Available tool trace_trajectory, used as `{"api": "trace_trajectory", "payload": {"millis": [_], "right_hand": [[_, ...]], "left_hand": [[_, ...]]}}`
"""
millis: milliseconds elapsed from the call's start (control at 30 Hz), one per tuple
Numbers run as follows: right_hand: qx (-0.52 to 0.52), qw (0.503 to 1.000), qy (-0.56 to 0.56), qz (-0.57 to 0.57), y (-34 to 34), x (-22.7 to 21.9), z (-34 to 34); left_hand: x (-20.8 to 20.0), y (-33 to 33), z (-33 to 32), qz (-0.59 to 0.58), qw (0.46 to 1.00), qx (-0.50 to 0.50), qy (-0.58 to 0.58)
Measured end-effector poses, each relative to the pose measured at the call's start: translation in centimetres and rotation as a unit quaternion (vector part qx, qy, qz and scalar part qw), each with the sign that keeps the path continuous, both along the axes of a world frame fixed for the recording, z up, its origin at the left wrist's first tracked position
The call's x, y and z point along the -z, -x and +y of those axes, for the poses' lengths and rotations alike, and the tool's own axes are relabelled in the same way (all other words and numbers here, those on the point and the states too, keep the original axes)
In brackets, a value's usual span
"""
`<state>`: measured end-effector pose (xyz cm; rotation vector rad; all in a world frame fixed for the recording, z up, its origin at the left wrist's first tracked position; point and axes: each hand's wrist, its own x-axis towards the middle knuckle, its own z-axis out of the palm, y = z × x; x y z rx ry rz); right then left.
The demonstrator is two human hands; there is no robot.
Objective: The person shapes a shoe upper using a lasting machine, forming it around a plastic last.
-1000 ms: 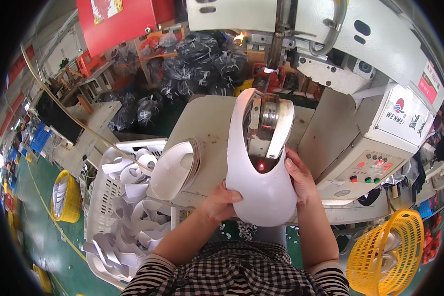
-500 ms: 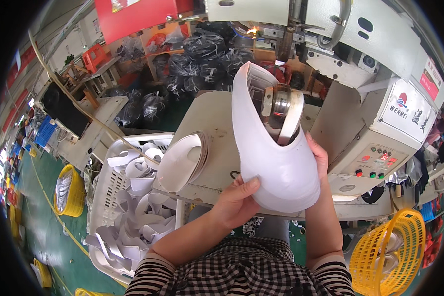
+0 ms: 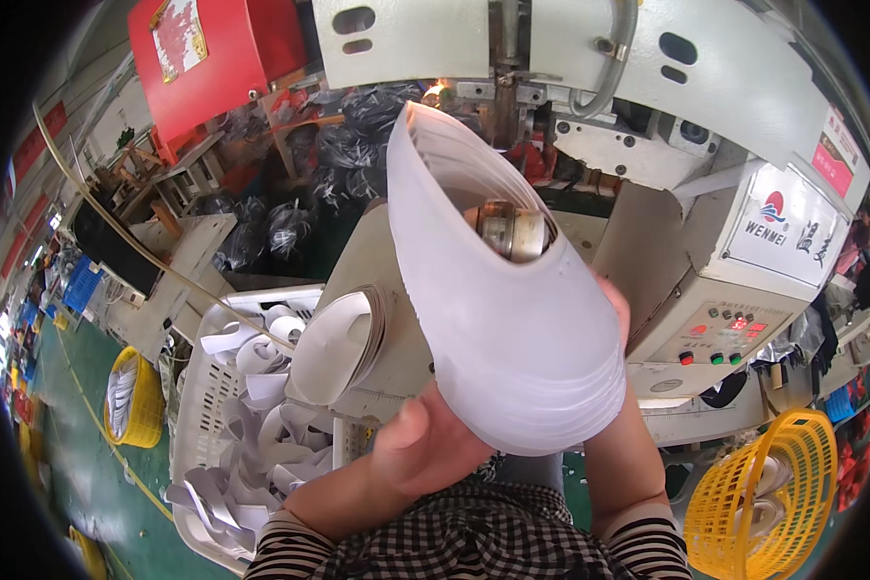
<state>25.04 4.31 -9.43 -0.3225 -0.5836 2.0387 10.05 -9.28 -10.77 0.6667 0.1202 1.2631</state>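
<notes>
Nested white sheets [image 3: 517, 353] tilt between left fingers [image 3: 409, 425] and right fingers [image 3: 617, 302].

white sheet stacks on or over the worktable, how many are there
2. One nested stack is up between the left hand and right hand; the other stack rests on the worktable, further left. More could be hidden behind the raised one.

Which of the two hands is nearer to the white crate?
Left. The left hand is to the right of the white crate, by the white stack's lower left; the right hand is farther off, at the stack's right side.
</notes>
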Motion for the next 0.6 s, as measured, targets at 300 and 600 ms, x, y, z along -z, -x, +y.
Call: {"api": "trace_trajectory", "payload": {"millis": [300, 600], "right_hand": [[0.029, 0.999, -0.021, 0.035, -0.7, -2.8, 0.3], [-0.060, 0.948, -0.303, 0.080, -0.3, -8.6, -3.5]], "left_hand": [[-1.4, -0.4, 0.5, 0.122, 0.987, -0.063, 0.087], [-2.5, -1.0, -0.5, -0.076, 0.996, -0.054, 0.000]]}}
